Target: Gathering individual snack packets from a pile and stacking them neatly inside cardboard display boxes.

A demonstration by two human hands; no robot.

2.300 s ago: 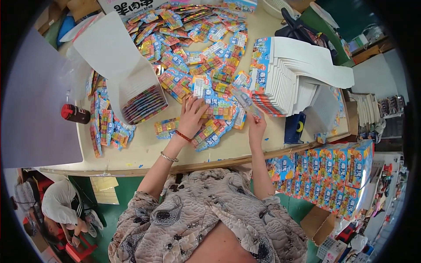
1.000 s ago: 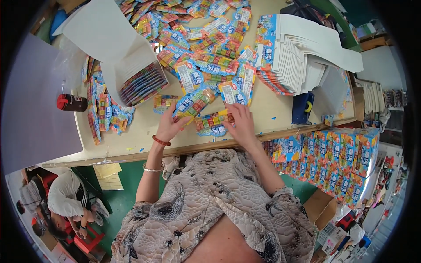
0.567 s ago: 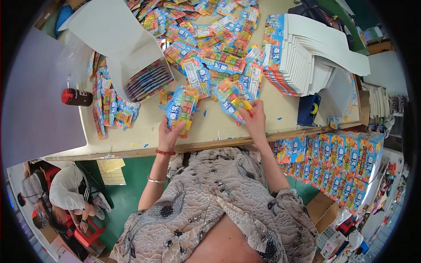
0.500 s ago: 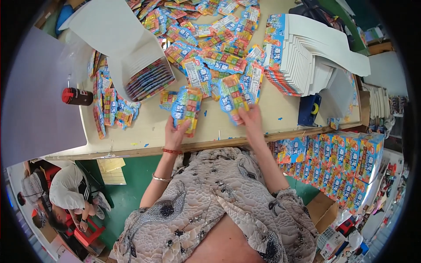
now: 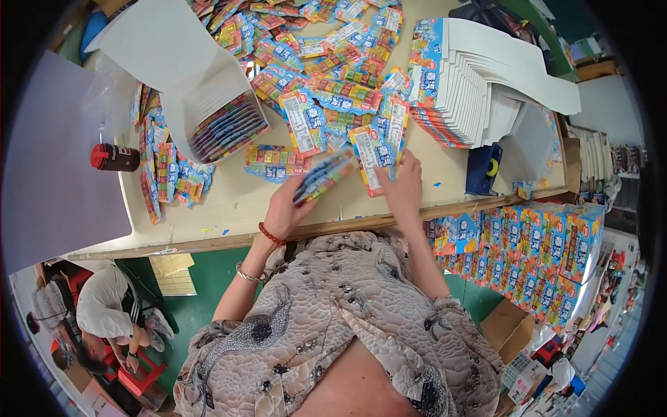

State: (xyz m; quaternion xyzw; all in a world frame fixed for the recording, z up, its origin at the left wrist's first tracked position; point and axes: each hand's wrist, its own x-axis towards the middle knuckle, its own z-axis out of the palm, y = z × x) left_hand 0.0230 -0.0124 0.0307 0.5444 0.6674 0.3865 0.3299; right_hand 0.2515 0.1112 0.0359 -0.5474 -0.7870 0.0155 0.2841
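Observation:
My left hand [image 5: 282, 212] is closed round a small bundle of colourful candy packs [image 5: 325, 179], tilted on edge and blurred. To its right, my right hand [image 5: 404, 189] has its thumb over the edge of one candy pack [image 5: 365, 158], which shows its white label side; its other fingers are partly hidden. A loose candy pack [image 5: 274, 158] lies flat on the table beyond my left hand. Beyond both hands spreads a large heap of such packs [image 5: 340, 90]. At the left, an opened white carton [image 5: 229, 125] holds a row of packs standing on edge.
Nested flat cartons [image 5: 465, 83] lie at the right, with a blue tape dispenser [image 5: 484, 170] nearer me. A dark red-capped jar [image 5: 114, 158] and more packs [image 5: 167, 170] are at the left. Filled boxes [image 5: 535, 243] are stacked below the table's right side. Another person [image 5: 108, 306] sits at lower left.
My left hand has turned its pack on edge and now holds more than one. The front-facing pack has left my right hand's earlier place; that hand now touches a label-side-up pack.

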